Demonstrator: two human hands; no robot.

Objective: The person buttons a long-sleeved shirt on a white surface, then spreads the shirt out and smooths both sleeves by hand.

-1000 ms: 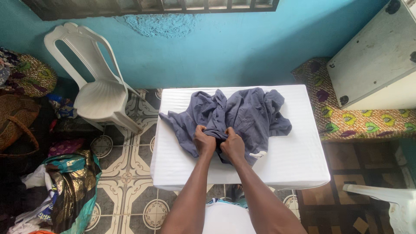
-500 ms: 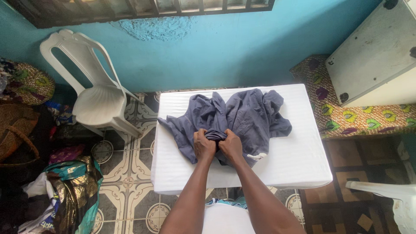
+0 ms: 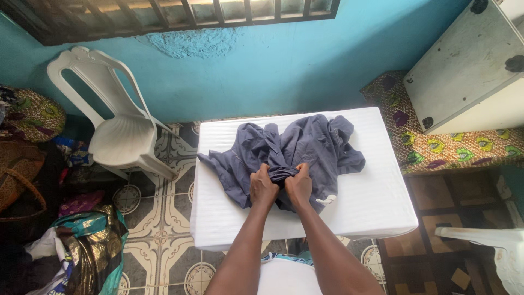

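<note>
At the middle of the frame, a bunched fold of the grey-blue garment (image 3: 305, 145) is gripped by the left hand (image 3: 263, 188) and the right hand (image 3: 299, 186), both closed. The garment lies crumpled on the white counter (image 3: 371, 202); it seems the cloth is being gathered, and an even pull is needed next.

A white table (image 3: 355, 202) stands on a patterned tile floor (image 3: 164, 218), its top covered in white cloth with fine stripes. A crumpled grey-blue garment (image 3: 322, 142) lies directly on it, spread over the far and middle part, left of centre to right of centre. One corner trails toward the table's left edge. A small white tag or cord (image 3: 326, 200) shows at its near right hem. The near strip and right end of the table show bare white.
</note>
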